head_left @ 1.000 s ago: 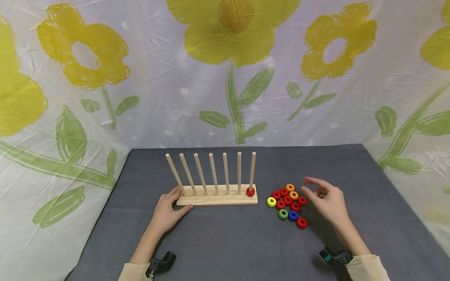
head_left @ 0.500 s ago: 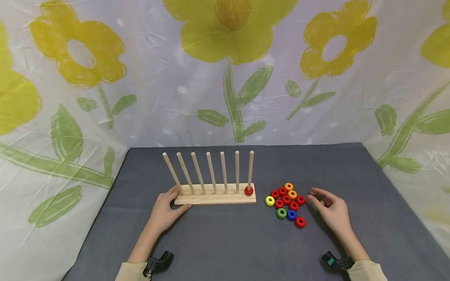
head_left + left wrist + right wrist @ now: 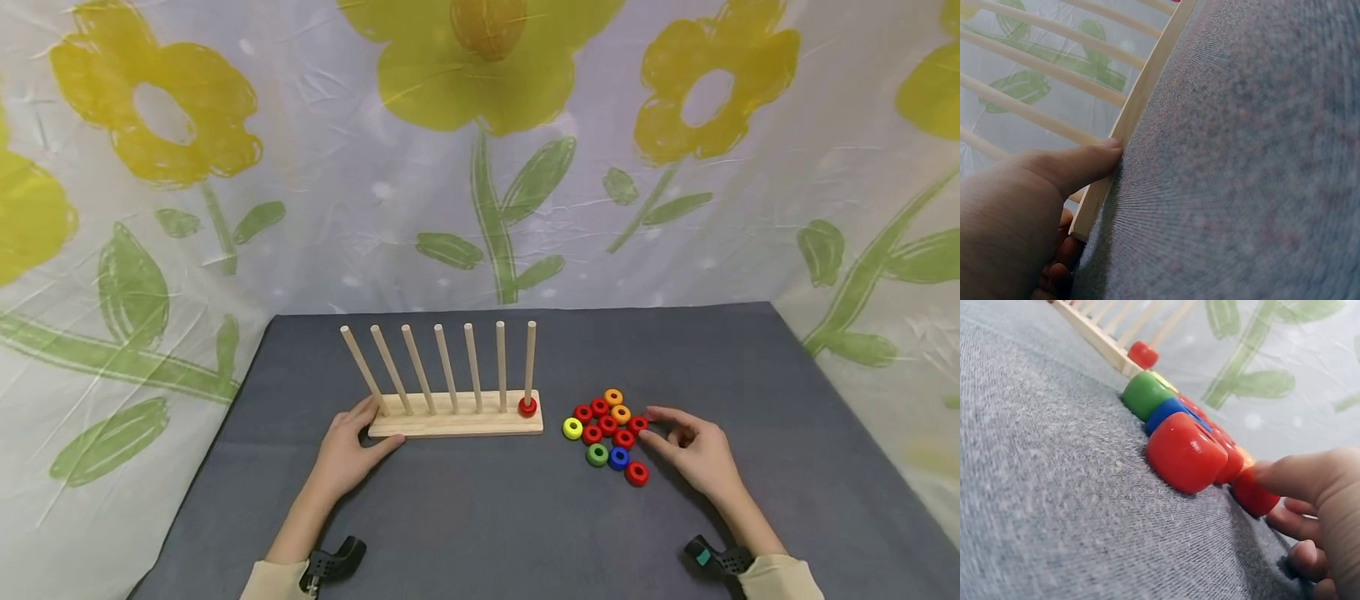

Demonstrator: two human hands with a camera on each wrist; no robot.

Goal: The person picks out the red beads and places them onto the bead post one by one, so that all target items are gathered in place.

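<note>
A wooden peg stand [image 3: 455, 426] with a row of upright pegs stands left of the middle. My left hand [image 3: 347, 450] grips its left end, thumb [image 3: 1088, 165] along the front edge and fingers behind. One red bead [image 3: 527, 407] sits low on the rightmost peg. Farther right, my right hand [image 3: 697, 450] has thumb and fingers around a red bead [image 3: 638, 425] at the right side of a loose group of beads. In the right wrist view the thumb lies against this red bead [image 3: 1254, 494], with a finger on its other side.
The group on the dark cloth [image 3: 480, 525] includes several red beads, two orange ones, a yellow bead [image 3: 572, 429], a green bead [image 3: 597, 454] and a blue bead [image 3: 618, 457]. Another red bead [image 3: 637, 474] lies nearest the front. A flowered curtain [image 3: 337, 167] hangs behind.
My right hand first drew down and slightly right, then came left to the red bead at the group's right side. My left hand keeps its grip on the peg stand. The view shifts slightly.
</note>
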